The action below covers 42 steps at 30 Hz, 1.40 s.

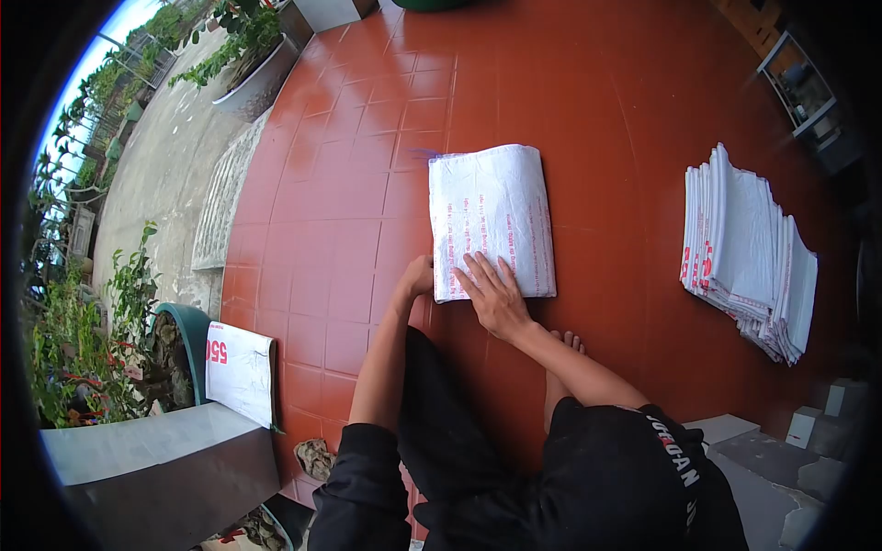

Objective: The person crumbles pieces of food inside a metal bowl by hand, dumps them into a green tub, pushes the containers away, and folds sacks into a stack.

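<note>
A white woven sack with red print [496, 197], folded into a flat rectangle, lies on the red tiled floor in front of me. My right hand [494, 296] rests flat on its lower part, fingers spread. At the lower left edge of the sack, my left hand [421, 274] is curled closed against the side; its fingertips are partly hidden there. Purple strands stick out at the sack's upper left corner. Off to the right, several more folded white sacks [749, 248] lie in an overlapping pile.
Another white sack [241, 372] lies at the left beside a grey ledge [165, 450] and a green planter [188, 354]. Potted plants [253, 87] and a concrete path [165, 151] border the tiles. Grey blocks [763, 468] stand at lower right. My bare foot shows below the right forearm.
</note>
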Each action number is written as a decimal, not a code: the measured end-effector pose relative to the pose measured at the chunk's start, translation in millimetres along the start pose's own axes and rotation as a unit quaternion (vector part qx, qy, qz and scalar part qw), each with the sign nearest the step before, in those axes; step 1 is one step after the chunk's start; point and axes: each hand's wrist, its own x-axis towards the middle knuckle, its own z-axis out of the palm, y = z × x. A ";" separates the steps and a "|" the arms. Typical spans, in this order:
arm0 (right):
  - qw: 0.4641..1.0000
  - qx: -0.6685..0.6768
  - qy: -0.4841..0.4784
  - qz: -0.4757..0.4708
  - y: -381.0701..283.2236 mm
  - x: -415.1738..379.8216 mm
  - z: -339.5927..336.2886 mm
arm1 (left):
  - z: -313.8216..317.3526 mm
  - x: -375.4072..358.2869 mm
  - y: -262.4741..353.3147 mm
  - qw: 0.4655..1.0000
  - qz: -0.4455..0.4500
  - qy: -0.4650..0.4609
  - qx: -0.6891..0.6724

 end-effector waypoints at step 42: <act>0.583 0.667 0.353 0.300 29.8 38.9 -77.3 | 13.7 -59.3 173.2 0.847 -0.148 0.175 -0.479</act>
